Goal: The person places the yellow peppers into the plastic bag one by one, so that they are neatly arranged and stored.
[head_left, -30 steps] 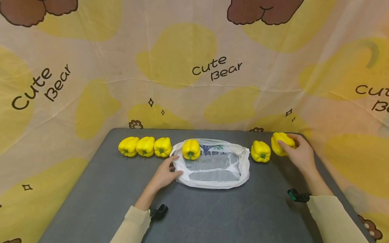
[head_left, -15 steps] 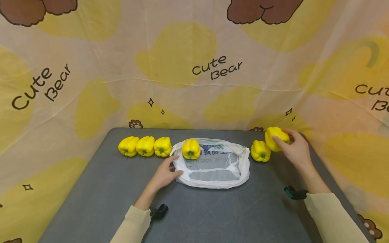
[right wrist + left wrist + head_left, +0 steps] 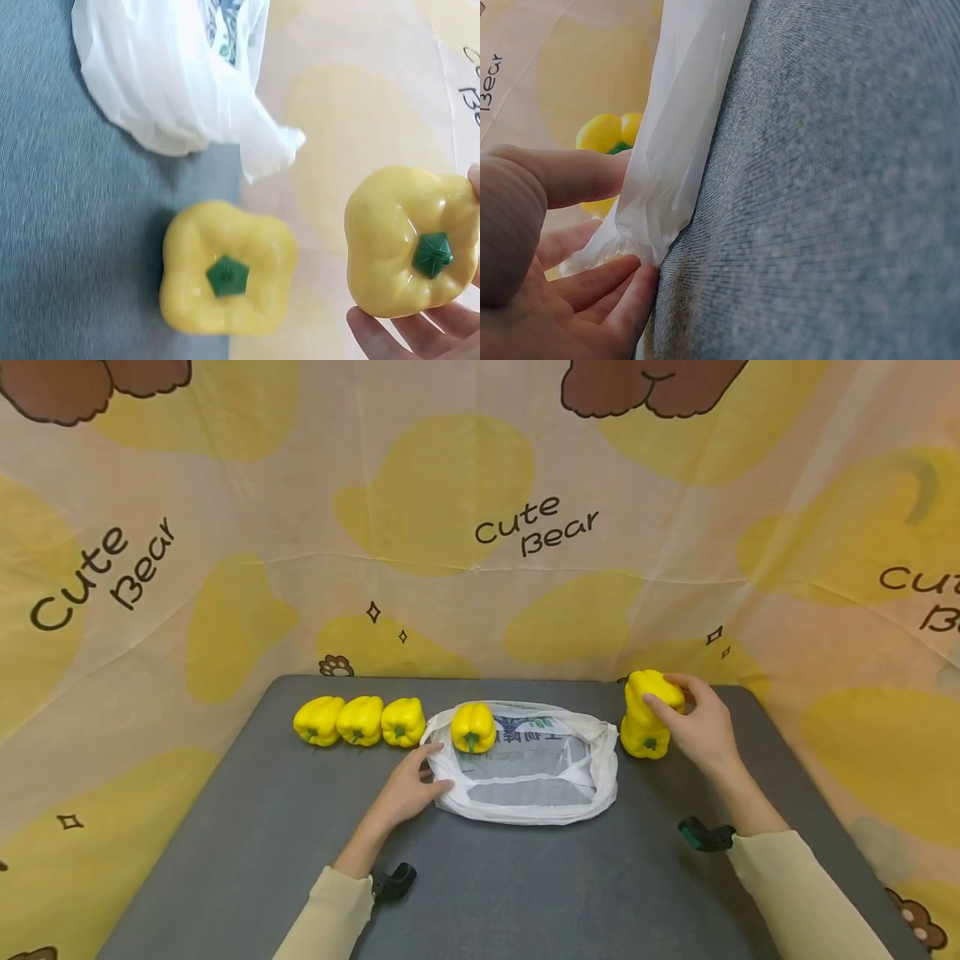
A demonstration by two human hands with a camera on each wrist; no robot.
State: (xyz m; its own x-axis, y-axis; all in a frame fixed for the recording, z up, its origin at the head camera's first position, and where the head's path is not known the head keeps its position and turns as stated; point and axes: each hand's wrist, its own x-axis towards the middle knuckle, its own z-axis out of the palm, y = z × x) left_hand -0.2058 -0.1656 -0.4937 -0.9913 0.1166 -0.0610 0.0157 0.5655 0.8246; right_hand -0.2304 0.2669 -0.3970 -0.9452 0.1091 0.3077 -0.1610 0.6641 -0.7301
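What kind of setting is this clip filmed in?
Probably a staged recording setup, not a kitchen: a grey table against a "Cute Bear" cloth backdrop, with yellow peppers lined up beside a white plastic bag.

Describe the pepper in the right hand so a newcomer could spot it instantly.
Start at the white plastic bag in the middle of the grey table. Just right of it, the right hand holds a yellow pepper. It alone is lifted, above another pepper lying on the table.

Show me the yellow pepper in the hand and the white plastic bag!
yellow bell pepper held by the right hand (image 3: 654,687), head view, its upper side.
white plastic bag (image 3: 525,811), head view, its near rim.
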